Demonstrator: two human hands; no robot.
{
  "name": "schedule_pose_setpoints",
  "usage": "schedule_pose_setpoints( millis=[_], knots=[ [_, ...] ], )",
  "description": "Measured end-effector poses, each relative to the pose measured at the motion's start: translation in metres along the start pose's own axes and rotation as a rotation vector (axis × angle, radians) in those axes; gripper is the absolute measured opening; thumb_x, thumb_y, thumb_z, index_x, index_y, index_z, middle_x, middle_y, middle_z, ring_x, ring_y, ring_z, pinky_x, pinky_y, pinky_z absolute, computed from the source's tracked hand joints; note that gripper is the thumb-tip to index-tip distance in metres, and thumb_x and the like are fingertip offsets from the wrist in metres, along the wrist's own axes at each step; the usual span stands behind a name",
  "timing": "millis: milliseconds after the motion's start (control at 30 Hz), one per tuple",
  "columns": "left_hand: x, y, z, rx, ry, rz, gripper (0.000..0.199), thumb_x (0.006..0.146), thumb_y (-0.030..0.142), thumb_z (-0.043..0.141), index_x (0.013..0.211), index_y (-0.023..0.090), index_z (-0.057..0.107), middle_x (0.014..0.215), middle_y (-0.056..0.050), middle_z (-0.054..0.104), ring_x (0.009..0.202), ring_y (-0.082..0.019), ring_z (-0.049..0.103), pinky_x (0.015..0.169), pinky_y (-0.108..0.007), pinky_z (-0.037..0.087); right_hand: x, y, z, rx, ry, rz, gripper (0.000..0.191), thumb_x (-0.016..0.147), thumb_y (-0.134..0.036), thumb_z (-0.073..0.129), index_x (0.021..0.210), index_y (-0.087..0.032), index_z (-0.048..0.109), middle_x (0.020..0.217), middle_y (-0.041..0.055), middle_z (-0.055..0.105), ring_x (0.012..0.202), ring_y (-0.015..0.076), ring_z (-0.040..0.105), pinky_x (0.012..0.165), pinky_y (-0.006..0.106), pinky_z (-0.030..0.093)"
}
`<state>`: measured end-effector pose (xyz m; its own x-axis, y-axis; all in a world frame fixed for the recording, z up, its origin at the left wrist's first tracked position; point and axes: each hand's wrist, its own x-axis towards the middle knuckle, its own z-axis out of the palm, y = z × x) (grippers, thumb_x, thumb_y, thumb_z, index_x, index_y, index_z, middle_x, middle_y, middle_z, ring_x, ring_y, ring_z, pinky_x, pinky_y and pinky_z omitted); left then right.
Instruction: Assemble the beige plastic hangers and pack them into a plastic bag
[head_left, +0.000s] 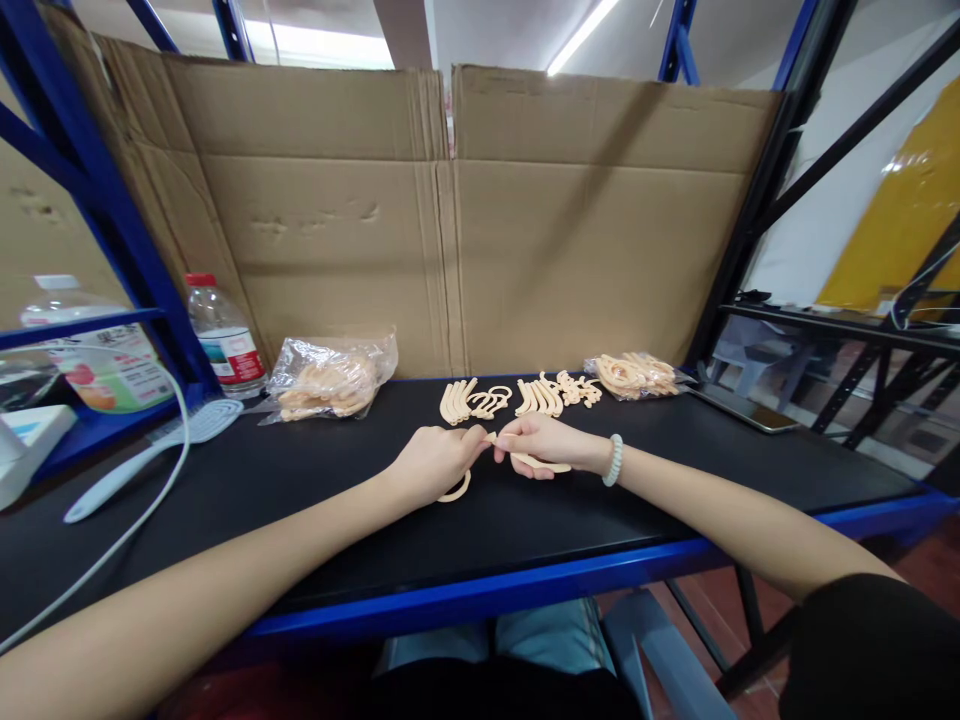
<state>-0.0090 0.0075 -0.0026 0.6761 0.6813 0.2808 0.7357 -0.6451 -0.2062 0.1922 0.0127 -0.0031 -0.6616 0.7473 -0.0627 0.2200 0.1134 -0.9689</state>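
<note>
Left hand (436, 460) is over black tabletop (600, 515) — cardboard (337, 240) behind, blue rail (525, 583) nearer.

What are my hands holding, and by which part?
Your left hand appears to hold a curved beige piece, its bend showing below the fingers; your right hand holds a beige strip, one end protruding wristward. Fingers hide the exact grip points.

Worktop (330, 560): smooth, matt black surface. Backing panels (315, 230): matt, creased corrugated cardboard. Frame upright (124, 220): smooth, blue-painted metal. Curved strips (540, 398): smooth, matt finish. Bag (384, 357): clear, glossy, crinkled plastic film. Red-capped bottle (214, 310): transparent, glossy plastic. Hairbrush (127, 478): smooth plastic. Bracelet (615, 460): smooth beads.
</note>
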Motion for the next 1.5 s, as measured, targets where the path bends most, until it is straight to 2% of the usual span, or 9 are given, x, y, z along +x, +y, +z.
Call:
schedule_pose_setpoints(
  millis=[233, 500, 667, 833, 1033, 1133, 1267, 1367, 1500],
  knots=[
    [0.001, 0.002, -0.005, 0.047, -0.038, -0.003, 0.031, 0.097, 0.031, 0.028, 0.090, 0.014, 0.054, 0.072, -0.011, 0.067, 0.065, -0.027, 0.067, 0.057, -0.031, 0.047, 0.000, 0.006, 0.003, -0.312, 0.144, -0.120, 0.024, 0.087, -0.032, 0.047, 0.070, -0.015, 0.052, 0.043, -0.0059, 0.052, 0.029, 0.0056, 0.044, 0.032, 0.015, 0.030],
    [0.001, 0.000, -0.005, 0.003, -0.004, -0.020, 0.029, 0.097, 0.030, 0.030, 0.093, 0.013, 0.053, 0.076, -0.011, 0.067, 0.066, -0.026, 0.066, 0.056, -0.030, 0.045, -0.003, 0.007, 0.008, -0.945, 0.501, -0.462, 0.032, 0.091, -0.027, 0.047, 0.060, -0.017, 0.045, 0.049, -0.0038, 0.048, 0.044, 0.0074, 0.043, 0.051, 0.019, 0.033],
    [0.002, -0.006, 0.004, -0.270, 0.055, -0.086, 0.028, 0.094, 0.025, 0.032, 0.085, 0.016, 0.057, 0.069, -0.006, 0.064, 0.060, -0.019, 0.062, 0.058, -0.025, 0.041, -0.007, 0.006, 0.015, -1.352, 0.546, -0.633, 0.030, 0.094, -0.027, 0.042, 0.069, -0.016, 0.055, 0.054, -0.0008, 0.052, 0.047, 0.0095, 0.041, 0.051, 0.023, 0.025],
    [0.004, -0.002, 0.011, -0.605, 0.145, -0.129, 0.032, 0.091, 0.032, 0.037, 0.076, 0.017, 0.060, 0.059, -0.001, 0.058, 0.053, -0.015, 0.055, 0.056, -0.023, 0.038, -0.010, -0.007, 0.005, -1.348, 0.638, -0.832, 0.024, 0.093, -0.027, 0.045, 0.079, -0.017, 0.062, 0.073, 0.0047, 0.060, 0.068, 0.0146, 0.051, 0.061, 0.026, 0.037],
    [0.010, -0.004, 0.012, -1.257, 0.055, -0.465, 0.032, 0.086, 0.045, 0.043, 0.080, 0.017, 0.056, 0.041, 0.007, 0.041, 0.034, -0.009, 0.039, 0.039, -0.019, 0.030, -0.020, -0.022, -0.055, -1.080, 1.036, -0.937, 0.020, 0.091, -0.021, 0.048, 0.098, -0.025, 0.067, 0.086, 0.0041, 0.051, 0.073, 0.0143, 0.051, 0.064, 0.029, 0.046],
    [0.011, -0.006, 0.010, -1.448, 0.085, -0.531, 0.026, 0.082, 0.040, 0.051, 0.081, 0.015, 0.054, 0.042, 0.006, 0.045, 0.036, -0.008, 0.042, 0.040, -0.017, 0.033, -0.022, -0.014, -0.090, -1.070, 1.118, -0.858, 0.022, 0.087, -0.015, 0.049, 0.093, -0.024, 0.069, 0.090, 0.0045, 0.052, 0.078, 0.0154, 0.054, 0.071, 0.031, 0.048],
    [0.011, -0.007, 0.006, -1.574, 0.101, -0.592, 0.025, 0.078, 0.038, 0.058, 0.079, 0.014, 0.053, 0.049, 0.004, 0.053, 0.040, -0.008, 0.048, 0.044, -0.019, 0.041, -0.022, 0.008, -0.125, -1.179, 1.015, -0.411, 0.040, 0.071, 0.006, 0.042, 0.090, -0.016, 0.071, 0.087, 0.0069, 0.058, 0.079, 0.0157, 0.057, 0.075, 0.028, 0.048],
    [0.012, -0.007, 0.005, -1.627, 0.110, -0.629, 0.023, 0.078, 0.036, 0.059, 0.078, 0.014, 0.052, 0.051, 0.001, 0.057, 0.043, -0.009, 0.052, 0.048, -0.021, 0.045, -0.022, 0.016, -0.133, -1.216, 0.923, -0.118, 0.046, 0.060, 0.009, 0.042, 0.088, -0.012, 0.072, 0.084, 0.0086, 0.063, 0.077, 0.0154, 0.058, 0.075, 0.025, 0.047],
    [0.013, -0.008, 0.005, -1.676, 0.117, -0.652, 0.017, 0.083, 0.029, 0.055, 0.078, 0.014, 0.051, 0.056, -0.001, 0.061, 0.049, -0.011, 0.058, 0.054, -0.023, 0.048, -0.020, 0.013, -0.124, -1.197, 0.863, -0.118, 0.045, 0.061, 0.008, 0.041, 0.087, -0.013, 0.072, 0.085, 0.0089, 0.068, 0.080, 0.0173, 0.060, 0.076, 0.027, 0.047]
  ],
)
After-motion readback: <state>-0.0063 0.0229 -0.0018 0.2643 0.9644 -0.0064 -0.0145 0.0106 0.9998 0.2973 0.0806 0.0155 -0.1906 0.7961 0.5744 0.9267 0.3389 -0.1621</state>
